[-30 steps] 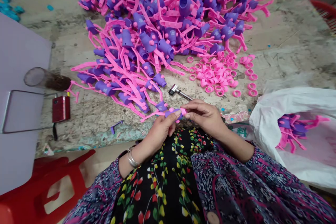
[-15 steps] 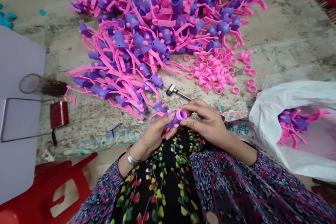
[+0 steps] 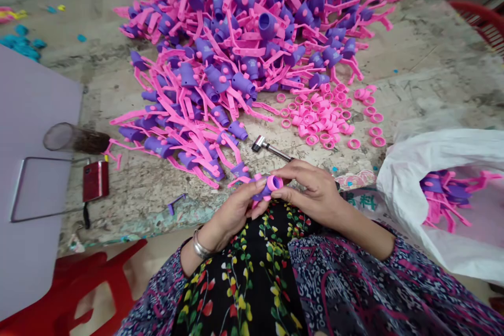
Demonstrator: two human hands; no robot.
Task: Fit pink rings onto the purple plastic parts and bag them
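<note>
My left hand (image 3: 236,205) is closed round a purple plastic toy body (image 3: 259,189) with pink side knobs, held just over the table's front edge. A pink ring (image 3: 275,183) sits around its open end, which faces right. Thumb and fingers of my right hand (image 3: 311,185) are bent and pinch at that ring. Beyond my hands lies a small hammer (image 3: 271,148), its handle end hidden behind my right hand. Loose pink rings (image 3: 321,115) are heaped past the hammer. A large pile of purple toy bodies with pink limbs (image 3: 220,79) covers the table's middle and back.
An open white sack (image 3: 401,168) with several toy bodies stands at the right. On the left are a tipped glass jar (image 3: 74,138), a red box (image 3: 95,180), a purple plastic piece (image 3: 175,203) and a grey panel (image 3: 35,168). A red stool (image 3: 114,278) stands below.
The camera view has shifted, so everything appears slightly lower. Both hands keep nearly the same hold on the toy body and its ring.
</note>
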